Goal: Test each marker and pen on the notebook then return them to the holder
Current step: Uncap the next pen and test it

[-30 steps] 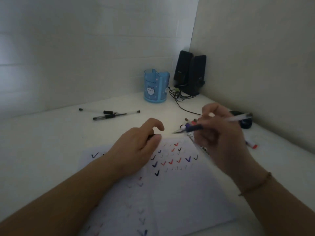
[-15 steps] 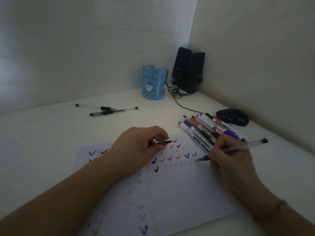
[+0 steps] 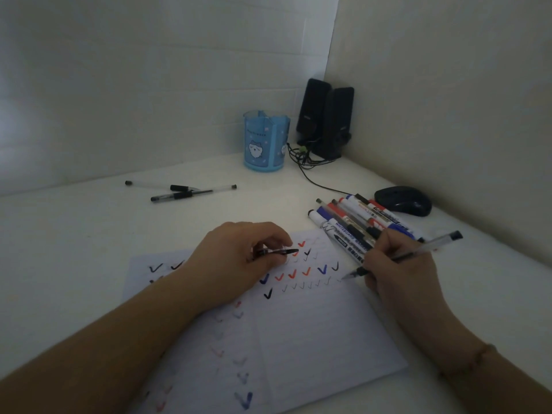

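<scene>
White bench (image 3: 74,240), dim corner. Item: clear pen (image 3: 403,256), light, stiff, slick; right hand (image 3: 397,270) fingers clamped low by the tip, over notebook (image 3: 313,339). Left hand (image 3: 239,258) pinches cap (image 3: 276,251). Holder (image 3: 265,144) far. Change: tip now lower, nearer the tick row.

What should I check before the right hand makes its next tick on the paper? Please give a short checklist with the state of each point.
1. Pen gripped in right hand: ok.
2. Pen uncapped, with the pen cap in left hand: ok.
3. Tip at the right end of the row of small ticks: ok.
4. Tip touching notebook: cannot tell.
5. Left hand resting on the page: ok.
6. Holder upright and open for return: ok.
</scene>
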Available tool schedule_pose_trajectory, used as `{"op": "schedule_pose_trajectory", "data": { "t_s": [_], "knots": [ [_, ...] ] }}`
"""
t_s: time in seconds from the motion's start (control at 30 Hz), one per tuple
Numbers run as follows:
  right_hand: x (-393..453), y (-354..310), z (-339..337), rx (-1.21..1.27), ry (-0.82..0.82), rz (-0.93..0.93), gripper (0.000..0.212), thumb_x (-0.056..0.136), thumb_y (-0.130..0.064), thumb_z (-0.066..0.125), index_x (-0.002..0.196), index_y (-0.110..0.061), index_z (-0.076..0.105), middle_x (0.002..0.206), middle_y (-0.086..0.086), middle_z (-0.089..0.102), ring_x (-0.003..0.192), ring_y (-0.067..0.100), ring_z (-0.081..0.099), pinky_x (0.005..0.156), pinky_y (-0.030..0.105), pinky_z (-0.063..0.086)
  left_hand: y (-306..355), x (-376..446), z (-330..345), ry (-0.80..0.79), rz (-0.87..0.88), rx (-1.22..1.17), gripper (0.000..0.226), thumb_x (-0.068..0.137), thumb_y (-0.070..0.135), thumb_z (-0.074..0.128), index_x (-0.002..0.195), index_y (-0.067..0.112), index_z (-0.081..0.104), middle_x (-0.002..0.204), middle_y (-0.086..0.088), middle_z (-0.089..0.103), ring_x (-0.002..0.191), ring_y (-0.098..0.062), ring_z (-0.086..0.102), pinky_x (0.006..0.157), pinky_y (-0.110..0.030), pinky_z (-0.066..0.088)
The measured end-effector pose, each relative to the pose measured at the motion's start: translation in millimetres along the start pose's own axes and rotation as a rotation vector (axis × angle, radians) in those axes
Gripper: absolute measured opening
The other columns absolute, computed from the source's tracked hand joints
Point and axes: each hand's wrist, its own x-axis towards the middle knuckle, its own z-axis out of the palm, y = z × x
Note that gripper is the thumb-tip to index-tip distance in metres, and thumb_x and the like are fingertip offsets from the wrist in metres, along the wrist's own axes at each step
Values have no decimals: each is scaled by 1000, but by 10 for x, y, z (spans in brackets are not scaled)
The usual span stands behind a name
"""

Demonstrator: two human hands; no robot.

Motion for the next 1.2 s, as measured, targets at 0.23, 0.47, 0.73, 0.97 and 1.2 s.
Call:
{"op": "schedule_pose_trajectory", "data": {
  "t_s": [0.23,0.47,0.73,0.97,1.2],
  "knots": [
    [-41,-102,-48,359,-49,11,37,79,13,56,58,-18,57,46,4,47,42,14,37,40,17,28,86,3,-29,20,23,-65,23,79,27,75,94,36,61,91,19,71,74,19,56,71,0,37],
    [-78,-178,-57,360,-332,33,25,68,-11,49,78,-16,72,80,19,71,49,25,51,39,21,35,98,-13,-22,60,94,-115,21,76,23,78,94,26,69,80,20,66,75,1,61,68,-10,47],
    [-92,-209,-40,337,-339,53,14,67,-11,53,79,-4,56,73,14,72,43,20,53,42,24,36,127,-29,-12,96,183,-139,19,79,25,75,97,27,68,85,15,66,74,-3,63,71,-27,55],
    [-135,-229,-46,283,-345,-45,6,76,-17,68,77,-11,68,74,7,74,47,26,60,50,28,51,198,-65,1,48,142,-220,20,79,20,74,99,18,72,77,14,68,64,-1,67,69,-22,56],
    [-136,-193,-66,238,-399,-79,33,65,-53,75,80,-23,71,89,8,75,49,26,65,63,46,58,248,-53,1,56,27,-345,19,76,9,75,86,25,72,65,7,71,56,-6,67,59,-12,51]
  ]
}}
